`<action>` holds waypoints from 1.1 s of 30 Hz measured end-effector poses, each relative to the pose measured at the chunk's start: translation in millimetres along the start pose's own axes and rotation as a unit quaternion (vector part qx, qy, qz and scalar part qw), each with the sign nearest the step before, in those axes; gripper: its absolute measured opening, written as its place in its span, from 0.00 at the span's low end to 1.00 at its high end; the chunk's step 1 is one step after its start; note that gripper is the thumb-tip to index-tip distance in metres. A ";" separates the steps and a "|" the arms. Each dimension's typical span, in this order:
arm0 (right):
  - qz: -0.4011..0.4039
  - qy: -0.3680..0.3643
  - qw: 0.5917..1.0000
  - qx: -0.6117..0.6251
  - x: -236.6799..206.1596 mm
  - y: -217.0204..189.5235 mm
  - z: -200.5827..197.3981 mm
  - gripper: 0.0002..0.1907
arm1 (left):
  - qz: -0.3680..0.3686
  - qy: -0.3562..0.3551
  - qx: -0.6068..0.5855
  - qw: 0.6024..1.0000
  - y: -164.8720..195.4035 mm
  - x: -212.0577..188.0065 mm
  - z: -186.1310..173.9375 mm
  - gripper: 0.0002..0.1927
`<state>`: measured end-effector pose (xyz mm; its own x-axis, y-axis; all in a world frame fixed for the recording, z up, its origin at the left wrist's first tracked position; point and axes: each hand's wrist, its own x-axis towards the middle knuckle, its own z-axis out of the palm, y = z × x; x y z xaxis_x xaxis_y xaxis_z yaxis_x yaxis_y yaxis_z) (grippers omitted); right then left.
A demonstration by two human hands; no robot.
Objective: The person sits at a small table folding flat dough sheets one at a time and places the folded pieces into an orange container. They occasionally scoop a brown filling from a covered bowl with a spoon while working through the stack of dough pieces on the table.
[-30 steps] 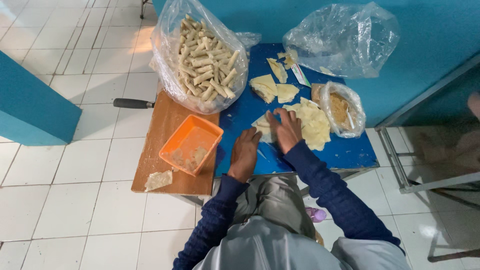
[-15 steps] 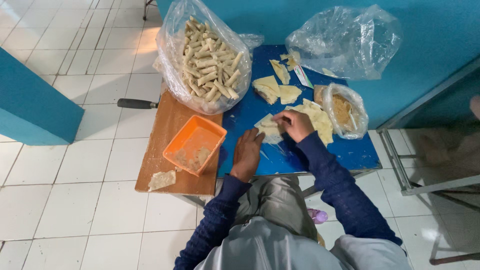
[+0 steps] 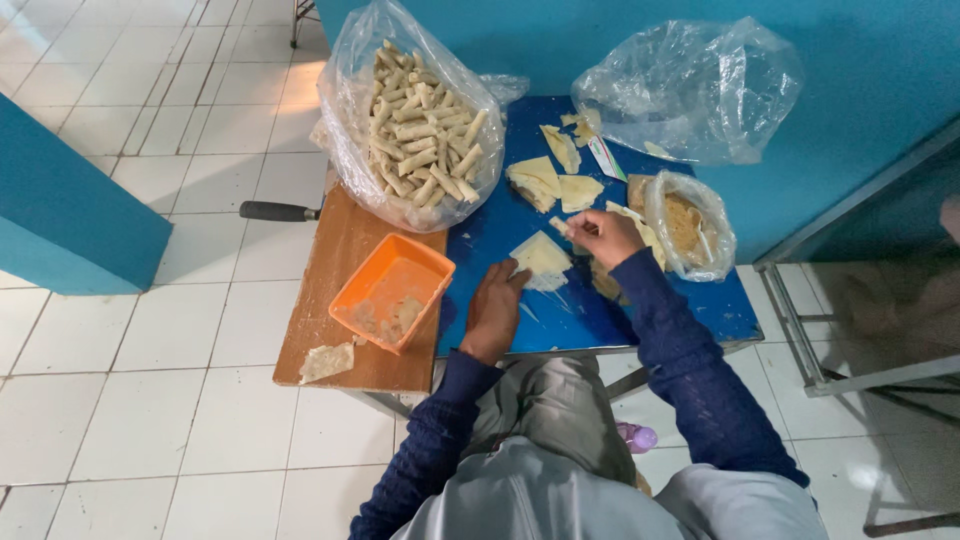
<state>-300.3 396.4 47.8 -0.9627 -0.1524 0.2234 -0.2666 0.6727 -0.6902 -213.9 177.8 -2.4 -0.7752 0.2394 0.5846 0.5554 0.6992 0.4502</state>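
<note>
A pale triangular pastry sheet [image 3: 542,257] lies on the blue table [image 3: 520,225]. My left hand [image 3: 493,310] rests flat beside it, fingertips touching its near edge. My right hand [image 3: 600,235] hovers over the sheet's far corner, pinching a small pale bit of filling between its fingertips. More cut pastry sheets [image 3: 548,180] lie farther back on the blue top. A stack of sheets [image 3: 640,225] is partly hidden behind my right hand.
A clear bag of rolled pastries [image 3: 420,135] stands at the back left. An orange tray [image 3: 392,290] sits on a wooden board [image 3: 340,330] with a dough scrap [image 3: 327,362]. A small bag of filling [image 3: 687,225] is right; an empty crumpled bag [image 3: 690,85] lies behind it.
My right hand lifted off the pastry stack and moved left over the single sheet with a bit of filling. My left hand shifted slightly toward the sheet's edge.
</note>
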 end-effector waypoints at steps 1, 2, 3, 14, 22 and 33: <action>0.027 -0.018 0.999 0.031 5.4 -4.6 -10.6 0.14 | -0.004 0.005 -0.016 1.000 0.1 1.9 -1.5 0.18; 0.054 -0.038 0.996 0.063 10.7 -12.0 -20.1 0.16 | -0.009 0.009 -0.031 0.999 1.0 2.8 -3.2 0.19; 0.001 -0.050 0.978 0.201 20.1 -23.3 -28.3 0.20 | -0.051 0.009 -0.049 0.997 2.4 5.7 -3.9 0.15; -0.186 -0.038 0.899 0.394 -0.2 -79.2 -91.8 0.26 | -0.217 0.003 -0.013 0.976 13.5 41.3 2.5 0.11; -0.046 0.225 0.973 -0.014 -82.0 71.0 -123.2 0.09 | -0.078 0.064 0.121 0.987 12.5 42.7 17.7 0.07; 0.059 0.249 0.920 -0.297 -91.7 117.7 -85.9 0.12 | -0.047 0.048 0.084 0.994 20.6 43.9 17.8 0.13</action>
<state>-239.5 551.8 5.3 -0.8033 0.1984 0.5615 0.0527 0.9629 -0.2647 -241.8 214.7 20.6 -0.7845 0.1075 0.6108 0.4177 0.8195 0.3922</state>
